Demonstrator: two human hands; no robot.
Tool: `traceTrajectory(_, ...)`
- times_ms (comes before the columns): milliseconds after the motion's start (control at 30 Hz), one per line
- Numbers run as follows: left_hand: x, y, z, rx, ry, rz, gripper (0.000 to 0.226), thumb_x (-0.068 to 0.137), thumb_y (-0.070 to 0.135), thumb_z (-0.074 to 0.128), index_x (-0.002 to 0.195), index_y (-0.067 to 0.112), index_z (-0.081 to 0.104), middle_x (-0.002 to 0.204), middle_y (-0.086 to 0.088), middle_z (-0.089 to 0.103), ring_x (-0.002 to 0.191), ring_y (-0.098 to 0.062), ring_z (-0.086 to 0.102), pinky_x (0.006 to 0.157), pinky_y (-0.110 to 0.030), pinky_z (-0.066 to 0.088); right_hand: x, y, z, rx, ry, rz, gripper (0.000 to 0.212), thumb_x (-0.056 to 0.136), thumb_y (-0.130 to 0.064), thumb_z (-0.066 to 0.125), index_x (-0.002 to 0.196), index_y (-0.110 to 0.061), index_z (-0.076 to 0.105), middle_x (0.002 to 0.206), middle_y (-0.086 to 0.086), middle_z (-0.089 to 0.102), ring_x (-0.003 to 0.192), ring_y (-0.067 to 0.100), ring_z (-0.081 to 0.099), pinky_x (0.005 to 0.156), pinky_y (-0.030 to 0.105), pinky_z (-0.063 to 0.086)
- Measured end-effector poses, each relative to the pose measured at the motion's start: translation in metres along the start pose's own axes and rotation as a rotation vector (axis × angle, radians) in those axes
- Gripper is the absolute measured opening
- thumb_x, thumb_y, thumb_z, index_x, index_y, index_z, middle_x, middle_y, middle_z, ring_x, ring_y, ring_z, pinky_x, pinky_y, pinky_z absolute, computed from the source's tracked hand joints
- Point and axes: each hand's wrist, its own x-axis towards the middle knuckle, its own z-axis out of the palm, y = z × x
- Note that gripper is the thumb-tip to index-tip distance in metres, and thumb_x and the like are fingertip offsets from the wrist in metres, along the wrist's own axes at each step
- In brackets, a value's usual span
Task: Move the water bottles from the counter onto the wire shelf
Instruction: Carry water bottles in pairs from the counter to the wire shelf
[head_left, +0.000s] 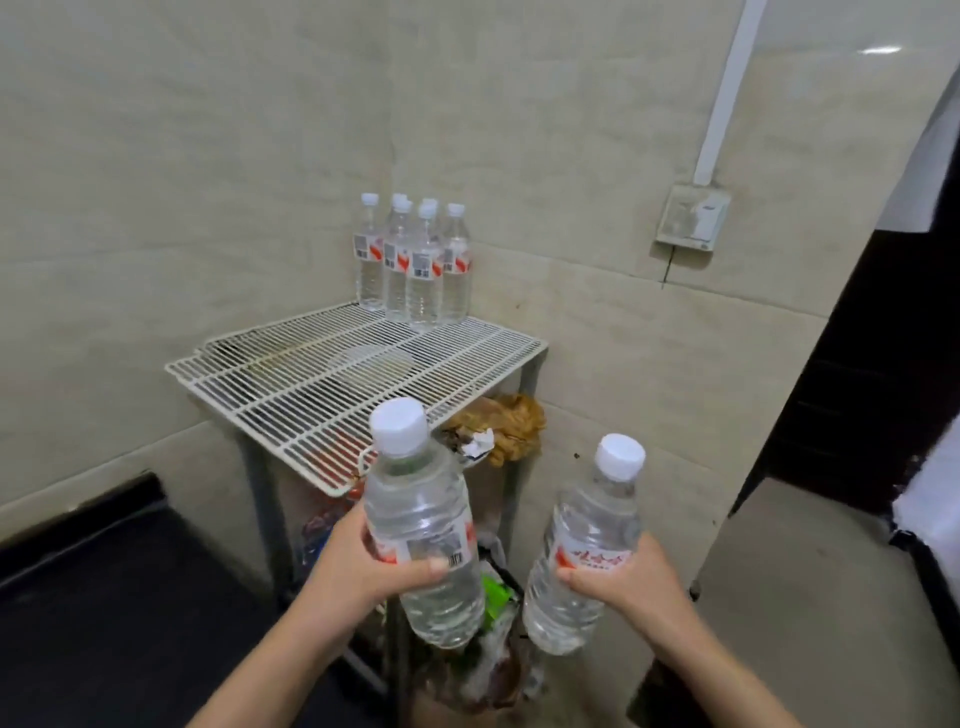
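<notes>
Water bottles (421, 519), seemingly full and slick, are best gripped mid-label, as now: left hand (353, 566) and right hand (623, 582) fingers (415, 569) curl round one each, wire shelf (311, 384) just beyond.

Beige tiled wall (156, 156) all round, kinda grimy. A white conduit (727, 93) runs down it into a dirty socket box (693, 218). Lower down there's a crumpled brown rag (511, 423) with a scrap of white paper (480, 444) touching it, plus a green wrapper (496, 592) on a junk heap (483, 675). Dark door (857, 389) far right.
</notes>
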Motion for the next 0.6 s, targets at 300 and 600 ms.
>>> traceTrajectory(300, 0.09, 0.056, -0.019, 0.052, 0.371, 0.168, 0.087, 0.023, 0.045, 0.09, 0.097, 0.005, 0.067, 0.086, -0.002, 0.076, 0.082, -0.014, 0.071, 0.066, -0.017, 0.054, 0.156, -0.079, -0.032, 0.202, -0.131, -0.322, 0.047, 0.045, 0.005, 0.082, 0.083, -0.018, 0.065, 0.073, -0.012, 0.074, 0.07, 0.003, 0.068, 0.064, 0.015, 0.053)
traceTrajectory(600, 0.16, 0.056, -0.079, 0.191, 0.369, 0.126, 0.05, 0.037, 0.039, 0.089, 0.064, 0.001, 0.07, 0.077, 0.0, 0.076, 0.078, -0.01, 0.071, 0.067, -0.016, 0.053, 0.258, -0.101, 0.023, 0.192, -0.265, -0.345, 0.061, 0.056, -0.007, 0.084, 0.111, -0.015, 0.059, 0.099, -0.004, 0.069, 0.088, 0.005, 0.067, 0.066, 0.01, 0.054)
